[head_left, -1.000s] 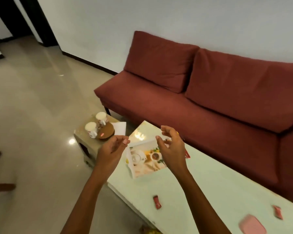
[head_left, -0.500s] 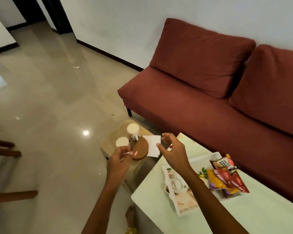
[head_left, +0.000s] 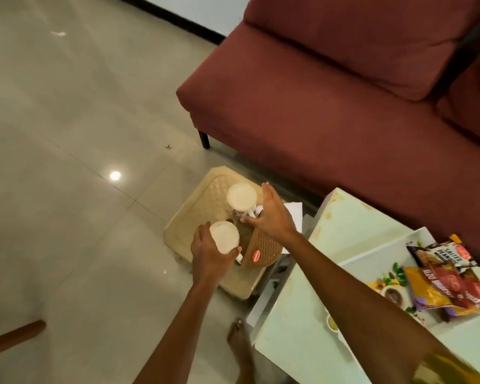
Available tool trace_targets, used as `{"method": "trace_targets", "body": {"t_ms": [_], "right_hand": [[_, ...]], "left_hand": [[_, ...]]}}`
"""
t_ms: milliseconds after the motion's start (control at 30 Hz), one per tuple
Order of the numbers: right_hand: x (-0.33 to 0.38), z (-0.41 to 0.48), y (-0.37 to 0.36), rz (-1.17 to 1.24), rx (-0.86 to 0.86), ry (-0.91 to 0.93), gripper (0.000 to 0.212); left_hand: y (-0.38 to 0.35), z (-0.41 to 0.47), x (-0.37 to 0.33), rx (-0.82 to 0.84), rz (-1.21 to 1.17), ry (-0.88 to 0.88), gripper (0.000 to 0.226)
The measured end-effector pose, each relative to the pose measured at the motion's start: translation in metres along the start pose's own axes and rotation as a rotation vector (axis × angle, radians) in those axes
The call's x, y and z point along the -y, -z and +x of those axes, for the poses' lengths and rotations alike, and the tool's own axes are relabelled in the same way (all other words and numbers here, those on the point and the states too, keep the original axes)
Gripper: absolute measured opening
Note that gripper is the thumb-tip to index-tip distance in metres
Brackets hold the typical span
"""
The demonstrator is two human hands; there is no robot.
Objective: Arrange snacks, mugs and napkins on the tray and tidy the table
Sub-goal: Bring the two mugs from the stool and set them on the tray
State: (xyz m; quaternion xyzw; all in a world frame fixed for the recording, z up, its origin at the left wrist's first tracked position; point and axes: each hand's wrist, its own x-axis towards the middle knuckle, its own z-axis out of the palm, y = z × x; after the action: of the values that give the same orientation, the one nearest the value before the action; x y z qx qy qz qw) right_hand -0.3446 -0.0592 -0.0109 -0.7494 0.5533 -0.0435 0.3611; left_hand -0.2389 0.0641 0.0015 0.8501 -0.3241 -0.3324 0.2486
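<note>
White mug (head_left: 224,239) is wrapped in the left hand (head_left: 209,255); right hand (head_left: 272,217) is spread flat beside the other mug (head_left: 241,196).

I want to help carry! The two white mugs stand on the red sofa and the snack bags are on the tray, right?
Not quite. The head view shows the near mug and far mug on the beige stool by the sofa, not on it. The snack bags are on the tray.
</note>
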Motion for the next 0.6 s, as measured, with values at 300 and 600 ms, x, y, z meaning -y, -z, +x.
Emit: {"method": "trace_targets", "body": {"t_ms": [300,600], "right_hand": [[-0.006,0.049,-0.034,-0.116,0.002,0.049,0.109],[0.000,0.061,-0.046,-0.085,-0.048,0.017,0.093]], "left_hand": [[-0.032,0.031,0.024,-0.030,0.068,-0.035,0.103],[-0.036,0.038,0.022,-0.069,0.082,-0.013,0.091]]}}
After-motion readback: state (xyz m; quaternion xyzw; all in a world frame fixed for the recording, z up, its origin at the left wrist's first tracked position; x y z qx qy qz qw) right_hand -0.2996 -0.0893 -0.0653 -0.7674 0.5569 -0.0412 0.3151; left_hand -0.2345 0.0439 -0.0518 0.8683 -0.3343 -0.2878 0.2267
